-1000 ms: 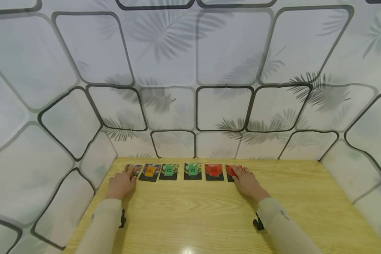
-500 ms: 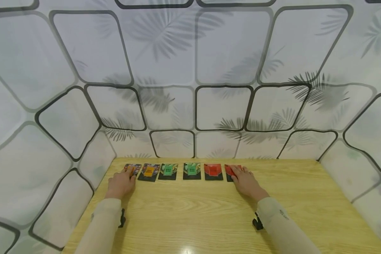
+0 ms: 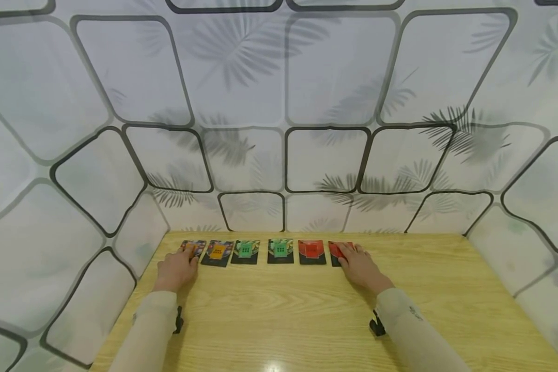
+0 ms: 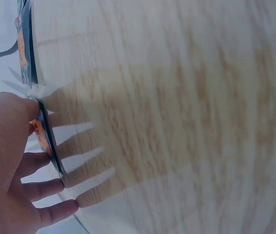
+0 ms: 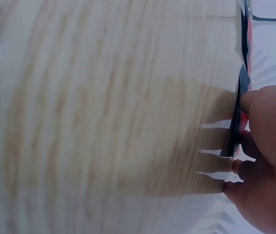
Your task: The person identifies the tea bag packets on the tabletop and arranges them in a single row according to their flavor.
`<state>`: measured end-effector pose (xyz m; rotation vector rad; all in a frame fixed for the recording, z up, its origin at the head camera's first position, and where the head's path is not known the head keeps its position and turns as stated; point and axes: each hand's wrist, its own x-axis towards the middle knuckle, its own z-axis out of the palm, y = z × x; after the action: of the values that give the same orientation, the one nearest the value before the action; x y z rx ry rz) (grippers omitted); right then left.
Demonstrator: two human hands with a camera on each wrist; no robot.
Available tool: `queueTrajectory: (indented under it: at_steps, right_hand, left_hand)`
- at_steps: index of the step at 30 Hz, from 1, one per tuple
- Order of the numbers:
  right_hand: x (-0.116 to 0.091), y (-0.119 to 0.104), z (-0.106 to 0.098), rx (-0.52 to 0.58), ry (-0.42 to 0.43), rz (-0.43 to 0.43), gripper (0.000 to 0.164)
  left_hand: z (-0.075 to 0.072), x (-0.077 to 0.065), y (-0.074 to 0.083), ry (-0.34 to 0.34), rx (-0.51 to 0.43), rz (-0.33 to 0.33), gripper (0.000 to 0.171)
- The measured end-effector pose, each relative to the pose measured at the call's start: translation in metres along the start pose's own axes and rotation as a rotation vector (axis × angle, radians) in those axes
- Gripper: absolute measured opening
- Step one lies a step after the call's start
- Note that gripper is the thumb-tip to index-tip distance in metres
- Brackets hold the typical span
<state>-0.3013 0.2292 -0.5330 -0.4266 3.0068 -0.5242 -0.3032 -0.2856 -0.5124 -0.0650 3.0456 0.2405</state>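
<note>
A row of flat dark packets lies along the back of the table, with orange, green and red panels. My left hand (image 3: 175, 269) rests on the leftmost packet (image 3: 199, 249), covering part of its orange panel. In the left wrist view the thumb touches that packet's edge and other fingertips meet the tabletop. At the row's other end, my right hand (image 3: 362, 267) rests on the rightmost red packet (image 3: 335, 254); its thumb is against the edge in the right wrist view. Between the hands are an orange packet (image 3: 217, 252), two green packets (image 3: 245, 251) and another red packet (image 3: 312, 251).
The light wood table (image 3: 279, 305) extends in front of the row and to the right of my right hand. White patterned walls (image 3: 321, 212) stand behind and on both sides. The wider gap in the row lies between the two green packets.
</note>
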Motion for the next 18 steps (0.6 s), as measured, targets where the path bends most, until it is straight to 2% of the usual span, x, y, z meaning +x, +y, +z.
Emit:
queueTrajectory:
  at_steps: [9,14,18]
  right_hand:
    - [0.001,0.002,-0.001,-0.016,0.005,-0.018,0.052]
    - [0.0,0.005,-0.003,-0.029,0.027,-0.005,0.052]
    - [-0.002,0.005,-0.007,-0.015,0.059,0.005,0.052]
  left_hand:
    - [0.0,-0.006,-0.001,0.012,-0.006,0.034,0.059]
    - [-0.001,-0.007,0.005,0.073,-0.018,0.083,0.054]
    - [-0.007,-0.006,0.019,0.142,-0.031,0.116,0.053]
